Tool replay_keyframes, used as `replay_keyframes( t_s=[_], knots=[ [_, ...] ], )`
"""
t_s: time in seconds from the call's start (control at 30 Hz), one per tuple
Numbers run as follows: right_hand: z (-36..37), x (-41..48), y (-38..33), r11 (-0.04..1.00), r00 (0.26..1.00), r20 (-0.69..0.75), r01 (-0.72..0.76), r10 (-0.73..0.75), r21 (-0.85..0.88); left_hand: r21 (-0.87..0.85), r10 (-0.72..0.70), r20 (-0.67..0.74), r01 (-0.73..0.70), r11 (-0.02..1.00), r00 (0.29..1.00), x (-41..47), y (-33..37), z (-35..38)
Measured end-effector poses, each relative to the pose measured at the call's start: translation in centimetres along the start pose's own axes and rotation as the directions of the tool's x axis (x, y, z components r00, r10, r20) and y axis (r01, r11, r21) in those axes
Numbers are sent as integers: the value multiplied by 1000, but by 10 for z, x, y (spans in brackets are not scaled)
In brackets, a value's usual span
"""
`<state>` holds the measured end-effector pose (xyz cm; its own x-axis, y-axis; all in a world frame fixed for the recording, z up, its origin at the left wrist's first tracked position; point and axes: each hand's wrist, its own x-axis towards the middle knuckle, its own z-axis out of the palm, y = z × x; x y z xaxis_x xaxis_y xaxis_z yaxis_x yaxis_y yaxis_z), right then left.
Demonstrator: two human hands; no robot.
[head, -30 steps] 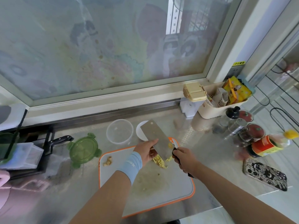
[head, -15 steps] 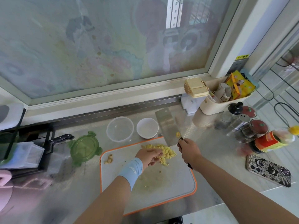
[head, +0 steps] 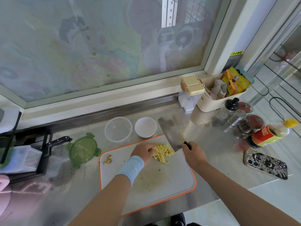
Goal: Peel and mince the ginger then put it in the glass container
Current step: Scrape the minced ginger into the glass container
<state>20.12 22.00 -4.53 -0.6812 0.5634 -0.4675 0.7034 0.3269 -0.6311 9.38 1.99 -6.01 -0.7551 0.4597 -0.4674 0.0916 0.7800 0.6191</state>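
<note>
A pile of yellow ginger strips (head: 162, 152) lies at the far end of the orange-rimmed white cutting board (head: 175, 180). My left hand (head: 143, 152), with a blue wristband, touches the pile's left side with bent fingers. My right hand (head: 193, 154) grips the black handle of a cleaver (head: 171, 132); its blade is lifted and points away over the board's far right corner, with ginger bits stuck to it. The clear glass container (head: 118, 129) stands empty just beyond the board. Its green lid (head: 83, 150) lies to the left.
A small white bowl (head: 145, 127) stands beside the container. Ginger peel scraps (head: 108, 159) sit on the board's left side. Seasoning jars, a sauce bottle (head: 267, 134) and a phone (head: 265, 163) crowd the right. A black rack (head: 24, 152) stands at the left.
My left hand left the blade's flat side and dropped onto the ginger pile. The cleaver swung right and away, off the pile, uncovering the white bowl.
</note>
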Motion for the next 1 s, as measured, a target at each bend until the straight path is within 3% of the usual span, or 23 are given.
replay_keyframes(
  t_s=[0.17, 0.5, 0.63, 0.73, 0.9, 1.0],
  knots=[
    [-1, -8, 24, 995, 999, -26, -39, 36, -96, -29, 17, 12, -16, 999, 1000, -6, -2, -4],
    [9, -22, 50, 978, 989, -140, -79, 52, -194, -5, 26, -298, -29, 1000, 954, 0, -14, 11],
    [16, -23, 66, 975, 981, -165, -129, 99, -182, 80, -20, -208, 37, 996, 978, 12, -31, 20],
    [25, -28, 70, 977, 983, -180, -66, 28, -205, 86, -78, -120, 88, 992, 990, 16, -36, 30],
    [40, -46, 73, 942, 976, -175, 66, -130, -329, 5, -27, -102, 28, 1000, 994, 7, -37, 55],
    [49, -54, 72, 944, 975, -167, 90, -149, -316, -40, -4, -101, 0, 999, 995, -2, -41, 64]
  ],
)
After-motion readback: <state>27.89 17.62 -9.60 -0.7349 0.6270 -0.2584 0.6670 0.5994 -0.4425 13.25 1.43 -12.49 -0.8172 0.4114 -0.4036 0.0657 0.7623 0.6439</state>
